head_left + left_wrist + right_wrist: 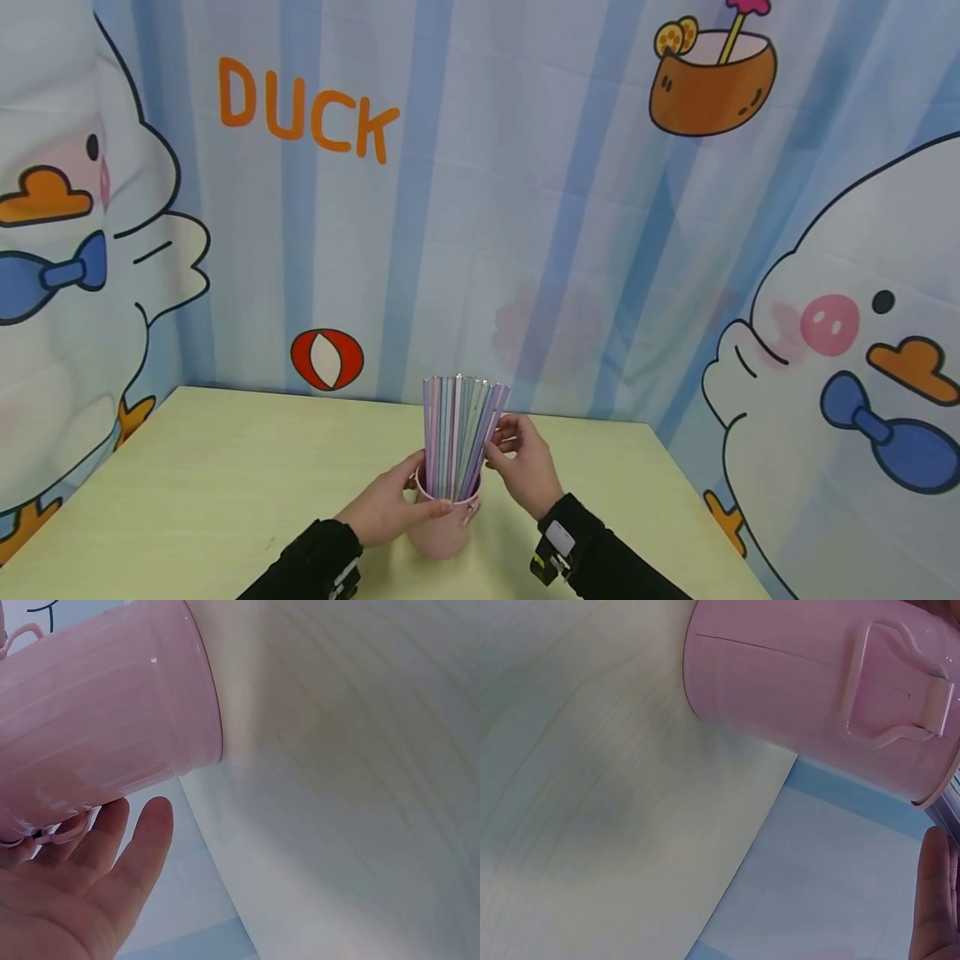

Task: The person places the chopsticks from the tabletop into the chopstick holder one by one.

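Note:
A pink bucket-shaped cup [438, 533] stands upright on the table, with small handles on its sides. Packed into it is a bundle of long thin purple, pink and silvery-green drinking straws [457, 433], their tops well above the rim. My left hand [390, 504] holds the cup near its rim, thumb across the front, fingers around the left side. On the other side, my right hand [525, 467] pinches at the outermost straws just above the rim. In the right wrist view, one finger [934, 892] lies alongside the straws [949, 810]; the rest of that hand is out of frame.
The pale wood table [285, 475] extends on both sides of the cup. Behind it hangs a striped blue curtain [480, 208] printed with ducks and the word DUCK. Dark sleeves with wrist-worn devices [558, 542] cover both forearms.

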{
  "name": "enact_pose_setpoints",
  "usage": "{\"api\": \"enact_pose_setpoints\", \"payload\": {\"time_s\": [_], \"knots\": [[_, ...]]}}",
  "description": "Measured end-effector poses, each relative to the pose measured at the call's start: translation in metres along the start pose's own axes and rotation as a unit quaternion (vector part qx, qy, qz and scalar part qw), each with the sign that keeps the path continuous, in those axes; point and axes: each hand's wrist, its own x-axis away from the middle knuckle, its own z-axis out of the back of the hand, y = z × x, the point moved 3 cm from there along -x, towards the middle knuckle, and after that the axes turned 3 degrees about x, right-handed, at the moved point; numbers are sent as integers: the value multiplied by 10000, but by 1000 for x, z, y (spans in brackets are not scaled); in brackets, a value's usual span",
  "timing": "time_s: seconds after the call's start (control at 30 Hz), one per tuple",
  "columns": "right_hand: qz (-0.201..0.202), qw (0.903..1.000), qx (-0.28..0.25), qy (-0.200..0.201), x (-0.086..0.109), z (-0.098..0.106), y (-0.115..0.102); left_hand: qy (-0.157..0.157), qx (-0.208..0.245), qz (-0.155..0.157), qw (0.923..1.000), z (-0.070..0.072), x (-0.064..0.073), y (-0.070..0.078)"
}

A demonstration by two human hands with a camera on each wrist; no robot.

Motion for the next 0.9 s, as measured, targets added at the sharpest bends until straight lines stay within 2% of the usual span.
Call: {"api": "enact_pose_setpoints", "payload": {"time_s": [0.2,0.63,0.83,0.9], "knots": [[-142,9998,-134,-73,3,-3,-3,-48,85,26,9999,1,0,0],[-347,9979,-473,-281,5,-9,15,-210,185,-90,9996,2,0,-3],[-251,9974,-511,-452,7,-4,15,-264,239,-159,9992,6,1,-6],[-192,9983,-330,-447,8,1,17,-211,153,-85,9996,10,3,-8]]}}
